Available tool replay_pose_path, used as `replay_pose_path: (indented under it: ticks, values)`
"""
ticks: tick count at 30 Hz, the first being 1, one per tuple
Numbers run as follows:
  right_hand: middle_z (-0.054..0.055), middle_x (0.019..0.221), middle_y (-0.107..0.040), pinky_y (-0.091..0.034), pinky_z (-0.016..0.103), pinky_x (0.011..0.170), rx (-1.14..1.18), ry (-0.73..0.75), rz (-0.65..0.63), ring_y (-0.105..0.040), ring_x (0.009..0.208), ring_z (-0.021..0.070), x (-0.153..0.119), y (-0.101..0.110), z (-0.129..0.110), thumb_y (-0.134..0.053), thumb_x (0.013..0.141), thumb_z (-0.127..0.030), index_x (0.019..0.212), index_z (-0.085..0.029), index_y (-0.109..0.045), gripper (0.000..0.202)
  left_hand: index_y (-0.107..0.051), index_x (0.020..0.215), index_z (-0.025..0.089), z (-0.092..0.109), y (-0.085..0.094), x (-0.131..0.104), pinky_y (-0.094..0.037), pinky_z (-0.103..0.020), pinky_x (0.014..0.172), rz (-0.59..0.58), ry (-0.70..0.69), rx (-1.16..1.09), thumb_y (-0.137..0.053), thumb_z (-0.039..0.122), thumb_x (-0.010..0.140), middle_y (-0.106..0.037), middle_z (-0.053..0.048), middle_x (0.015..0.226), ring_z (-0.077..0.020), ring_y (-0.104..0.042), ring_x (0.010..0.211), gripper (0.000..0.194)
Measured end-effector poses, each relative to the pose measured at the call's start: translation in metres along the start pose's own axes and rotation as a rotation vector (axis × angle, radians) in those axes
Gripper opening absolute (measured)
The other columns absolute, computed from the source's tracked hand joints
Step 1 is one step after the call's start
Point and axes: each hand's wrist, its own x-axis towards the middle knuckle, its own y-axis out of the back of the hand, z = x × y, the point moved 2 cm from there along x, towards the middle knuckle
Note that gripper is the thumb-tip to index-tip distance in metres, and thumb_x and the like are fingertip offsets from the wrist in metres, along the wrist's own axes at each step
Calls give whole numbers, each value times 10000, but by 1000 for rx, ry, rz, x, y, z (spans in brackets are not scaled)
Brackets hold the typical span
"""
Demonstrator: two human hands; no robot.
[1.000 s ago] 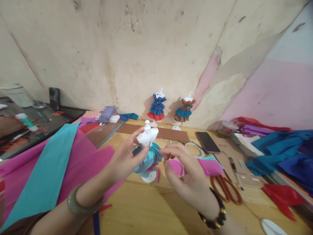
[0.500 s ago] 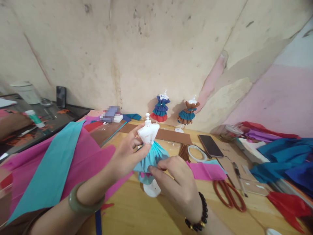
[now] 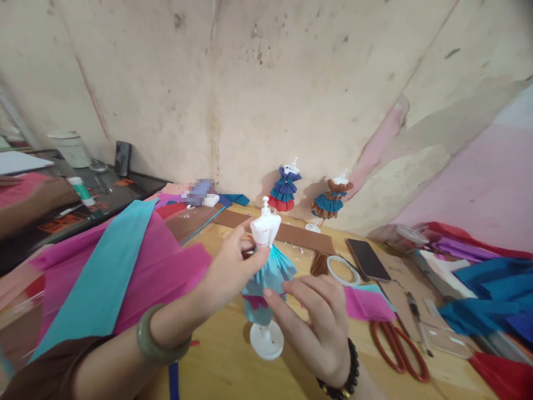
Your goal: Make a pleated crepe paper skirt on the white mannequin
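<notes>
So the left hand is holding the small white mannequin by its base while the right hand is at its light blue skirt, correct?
Not quite: the head view shows the left hand holding the white mannequin at its waist, not by its base. The right hand is at its light blue skirt.

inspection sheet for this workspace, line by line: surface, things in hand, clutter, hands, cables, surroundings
Surface: wooden table, partly covered.
Things in hand: front mannequin, upright, turquoise skirt around it.
Clutter: scissors, tape roll, phone and pen at right; turquoise strip across magenta sheet at left.
Hands: left hand holds the front mannequin; right hand at the skirt, thumb and index apart.
Cables: nothing seen clearly.
Surroundings: stained wall; blue-dressed mannequin and brown-dressed mannequin before it; co-worker's hand at far left.
</notes>
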Motion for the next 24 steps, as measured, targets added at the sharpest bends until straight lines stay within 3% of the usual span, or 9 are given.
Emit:
replay_pose_path:
  ticks: [5, 12, 16, 19, 24]
  values:
    - [62, 803, -707, -419, 400, 771, 18, 16, -95, -586, 829, 212, 1, -4, -5, -487, 986, -116, 924, -150, -738, 261, -417, 1407, 147, -2, -5, -6, -493, -281, 671, 32, -12, 39, -634, 272, 802, -690, -22, 842, -189, -652, 777, 655]
    - [45, 799, -700, -438, 378, 764, 145, 84, -71, -601, 812, 184, -2, 4, -10, -569, 922, -40, 843, -116, -710, 179, -514, 1300, 165, 0, 2, -2, -506, -293, 620, 59, 8, 16, -653, 314, 789, -708, -26, 776, -204, -674, 706, 550]
    - [37, 820, -653, -442, 382, 773, 48, 64, 9, -585, 841, 195, -1, 2, -9, -592, 913, -57, 898, -174, -721, 175, -529, 1297, 168, -1, 1, -1, -501, -287, 635, 58, -2, 6, -668, 298, 769, -694, -14, 766, -200, -672, 721, 561]
    - [27, 805, -666, -427, 395, 795, -36, 30, -50, -575, 841, 204, -1, -3, -8, -554, 952, -116, 952, -228, -738, 216, -501, 1327, 158, -3, -2, -3, -498, -285, 663, 44, -21, -8, -656, 280, 781, -673, -6, 777, -194, -662, 754, 581]
    - [25, 779, -715, -434, 374, 775, 98, 67, -93, -583, 808, 176, 0, 2, -11, -571, 925, -50, 890, -148, -737, 196, -500, 1311, 159, -1, 0, -2, -505, -297, 655, 38, 9, -16, -653, 294, 794, -688, -18, 799, -199, -668, 739, 556]
